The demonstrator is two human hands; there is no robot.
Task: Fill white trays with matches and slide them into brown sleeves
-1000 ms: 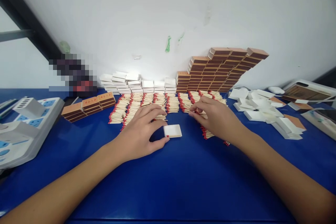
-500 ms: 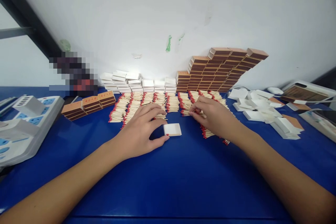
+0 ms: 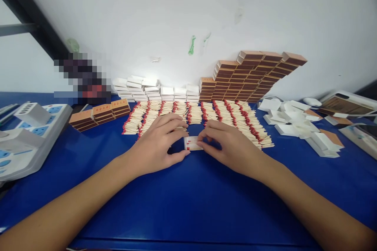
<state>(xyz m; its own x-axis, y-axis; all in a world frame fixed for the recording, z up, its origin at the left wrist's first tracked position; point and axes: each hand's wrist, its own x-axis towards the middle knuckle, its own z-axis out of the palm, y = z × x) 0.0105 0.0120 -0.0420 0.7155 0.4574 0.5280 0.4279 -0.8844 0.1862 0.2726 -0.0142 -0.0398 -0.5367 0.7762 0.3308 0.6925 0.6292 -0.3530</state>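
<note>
Matches [image 3: 206, 115] lie in long rows across the back of the blue table [image 3: 188, 204] in the head view, red tips lined up, running from the centre out to the right. Just in front of them sits a small white tray [image 3: 193, 143], flat on the table, with a few matches already in it, their red tips at its left end.

Left hand [image 3: 156, 147] rests beside the tray's left edge, thumb touching the near corner and fingers curled loosely over the row behind; it steadies the tray rather than clamps it. Right hand [image 3: 232, 147] comes in from the other side, fingertips pinched together on matches at the tray's right edge; how many it holds I cannot tell, since the fingers hide them.

Behind the rows stand stacks of white trays [image 3: 153, 92] and a stepped wall of brown sleeves [image 3: 247, 76]. A few closed boxes [image 3: 100, 113] lie at left beside a power strip [image 3: 32, 137], and loose trays [image 3: 297, 125] are scattered at right.

The likeliest slip, I judge, is the light tray skidding or tipping if the right hand presses down while the left thumb only touches it, spilling the matches. A sleeve or wrist dragged back could also sweep the neat rows out of line.
</note>
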